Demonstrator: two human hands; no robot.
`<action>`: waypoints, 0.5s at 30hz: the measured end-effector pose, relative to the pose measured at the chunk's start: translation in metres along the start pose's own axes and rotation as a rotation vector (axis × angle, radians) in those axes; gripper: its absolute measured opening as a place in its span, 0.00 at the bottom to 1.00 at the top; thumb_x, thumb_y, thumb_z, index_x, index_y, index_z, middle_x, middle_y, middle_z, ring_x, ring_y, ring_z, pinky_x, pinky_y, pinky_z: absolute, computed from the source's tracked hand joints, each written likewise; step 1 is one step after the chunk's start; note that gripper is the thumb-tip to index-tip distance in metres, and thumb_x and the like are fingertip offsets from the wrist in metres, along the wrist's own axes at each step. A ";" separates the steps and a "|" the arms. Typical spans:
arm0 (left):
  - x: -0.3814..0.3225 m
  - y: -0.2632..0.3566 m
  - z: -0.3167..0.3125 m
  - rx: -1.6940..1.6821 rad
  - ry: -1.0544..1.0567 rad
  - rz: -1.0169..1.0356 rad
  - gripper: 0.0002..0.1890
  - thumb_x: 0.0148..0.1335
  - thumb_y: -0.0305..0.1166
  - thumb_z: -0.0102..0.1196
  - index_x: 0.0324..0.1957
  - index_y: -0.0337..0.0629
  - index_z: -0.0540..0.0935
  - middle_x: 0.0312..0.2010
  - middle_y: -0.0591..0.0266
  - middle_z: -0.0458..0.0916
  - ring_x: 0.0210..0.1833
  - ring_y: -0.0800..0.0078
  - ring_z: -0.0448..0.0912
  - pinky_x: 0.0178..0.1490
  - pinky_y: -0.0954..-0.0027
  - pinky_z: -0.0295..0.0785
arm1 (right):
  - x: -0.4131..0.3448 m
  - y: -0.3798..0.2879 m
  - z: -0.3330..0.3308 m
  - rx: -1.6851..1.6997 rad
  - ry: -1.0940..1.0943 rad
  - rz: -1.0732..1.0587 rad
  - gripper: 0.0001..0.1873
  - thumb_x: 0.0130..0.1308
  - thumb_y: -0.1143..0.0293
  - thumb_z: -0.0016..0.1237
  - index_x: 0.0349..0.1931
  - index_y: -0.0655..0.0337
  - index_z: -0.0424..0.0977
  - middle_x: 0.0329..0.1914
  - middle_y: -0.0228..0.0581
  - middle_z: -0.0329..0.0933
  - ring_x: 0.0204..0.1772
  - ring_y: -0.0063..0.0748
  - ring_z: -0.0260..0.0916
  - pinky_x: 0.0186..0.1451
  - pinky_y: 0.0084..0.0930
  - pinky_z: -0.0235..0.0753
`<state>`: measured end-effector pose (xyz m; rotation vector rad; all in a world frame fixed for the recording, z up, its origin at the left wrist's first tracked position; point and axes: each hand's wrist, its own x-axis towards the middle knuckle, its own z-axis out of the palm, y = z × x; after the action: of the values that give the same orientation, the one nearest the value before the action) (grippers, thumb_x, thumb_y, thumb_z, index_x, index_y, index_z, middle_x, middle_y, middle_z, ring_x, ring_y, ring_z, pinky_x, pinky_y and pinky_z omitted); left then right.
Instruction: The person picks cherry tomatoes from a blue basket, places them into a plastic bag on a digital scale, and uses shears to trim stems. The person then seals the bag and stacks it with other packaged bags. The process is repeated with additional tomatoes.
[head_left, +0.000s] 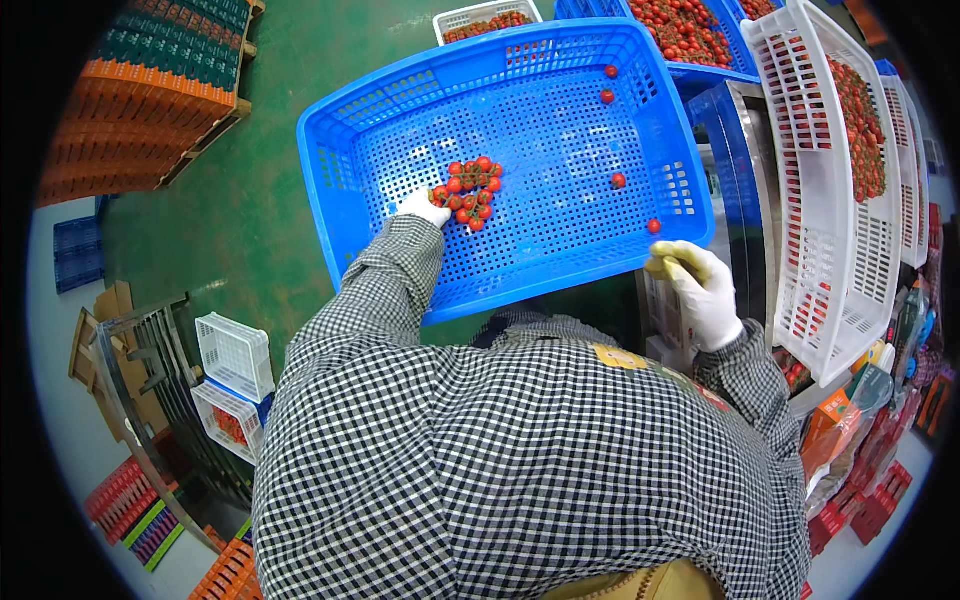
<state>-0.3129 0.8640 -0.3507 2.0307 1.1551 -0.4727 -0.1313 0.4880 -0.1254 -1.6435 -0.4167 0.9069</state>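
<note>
My left hand (424, 208), in a white glove, is inside a blue perforated plastic crate (525, 225). Its fingers close on the left end of a vine of red cherry tomatoes (470, 201); the fingertips are partly hidden. A second vine of cherry tomatoes (475, 169) lies against it on the crate floor. Over the crate's front right corner is my right hand (694, 289), its glove stained yellow at the fingers. Those fingers are curled together, with nothing visible in them. Loose tomatoes lie along the right side, including one (618, 181) on the floor and another (654, 226) near the hand.
White crates of tomatoes (817, 187) stand tilted at the right, beside a metal frame (756, 187). Beyond the far right corner is a full blue crate (682, 34). Stacked cartons (150, 112) rest on a pallet at the far left. Behind me on the left are small white crates (234, 356).
</note>
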 end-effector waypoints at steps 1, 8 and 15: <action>-0.006 0.004 0.002 -0.462 -0.203 -0.105 0.19 0.52 0.34 0.63 0.47 0.40 0.80 0.38 0.57 0.83 0.34 0.69 0.82 0.37 0.65 0.78 | 0.008 0.003 0.006 0.020 -0.058 0.021 0.12 0.70 0.75 0.47 0.50 0.69 0.75 0.45 0.40 0.79 0.47 0.30 0.78 0.52 0.24 0.77; -0.124 0.118 0.022 -1.424 -0.613 0.092 0.27 0.66 0.45 0.55 0.62 0.41 0.69 0.56 0.53 0.76 0.53 0.64 0.78 0.53 0.59 0.75 | 0.049 0.020 0.084 -0.275 -0.223 0.091 0.50 0.55 0.61 0.64 0.74 0.57 0.48 0.69 0.52 0.59 0.62 0.39 0.67 0.62 0.33 0.71; -0.043 0.105 0.011 -0.110 0.295 0.616 0.28 0.54 0.32 0.63 0.58 0.38 0.72 0.49 0.48 0.77 0.51 0.59 0.77 0.60 0.62 0.70 | 0.068 0.010 0.047 0.450 -0.074 0.326 0.39 0.60 0.66 0.56 0.70 0.61 0.54 0.65 0.50 0.67 0.54 0.36 0.75 0.52 0.29 0.77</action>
<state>-0.2459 0.7972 -0.2866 2.2647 0.6330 0.1970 -0.1252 0.5634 -0.1602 -1.2813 0.0156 1.2081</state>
